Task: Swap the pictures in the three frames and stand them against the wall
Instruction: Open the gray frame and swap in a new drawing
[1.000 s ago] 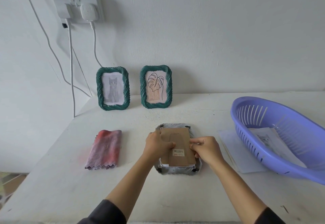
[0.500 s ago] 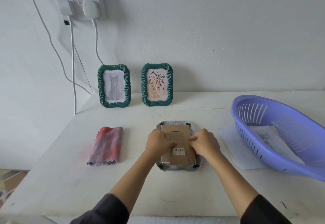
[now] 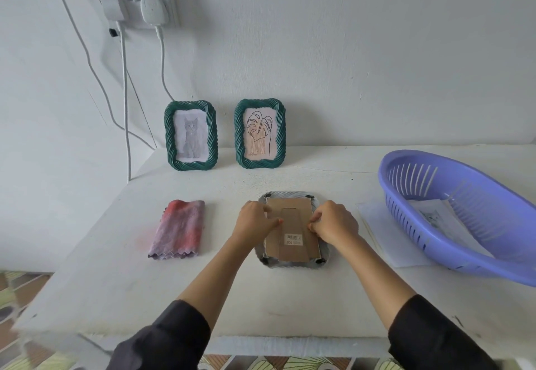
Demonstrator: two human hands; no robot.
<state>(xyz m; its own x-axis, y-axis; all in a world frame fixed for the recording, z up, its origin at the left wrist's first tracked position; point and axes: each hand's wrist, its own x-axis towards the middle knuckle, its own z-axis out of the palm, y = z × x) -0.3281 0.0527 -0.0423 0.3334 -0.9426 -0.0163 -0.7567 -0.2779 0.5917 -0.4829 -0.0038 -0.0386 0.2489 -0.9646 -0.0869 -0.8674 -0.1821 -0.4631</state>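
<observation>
Two green twisted frames stand against the wall: the left frame (image 3: 190, 135) shows a grey cat, the right frame (image 3: 260, 133) a leaf drawing. A third frame (image 3: 293, 231) lies face down mid-table, its brown cardboard backing (image 3: 291, 234) with a fold-out stand and barcode sticker facing up. My left hand (image 3: 254, 220) presses on the backing's left edge with curled fingers. My right hand (image 3: 333, 224) pinches at the backing's right edge. Both hands rest on the frame's sides.
A folded pink-purple cloth (image 3: 178, 229) lies left of the face-down frame. A purple slotted basket (image 3: 461, 211) with a printed picture (image 3: 435, 214) inside sits at the right, over white paper sheets (image 3: 380, 233). White cables (image 3: 125, 102) hang from a wall socket.
The backing, raised at its near end a second ago, now lies flat in the frame. Both hands have shifted slightly to its side edges. The camera has moved a little.
</observation>
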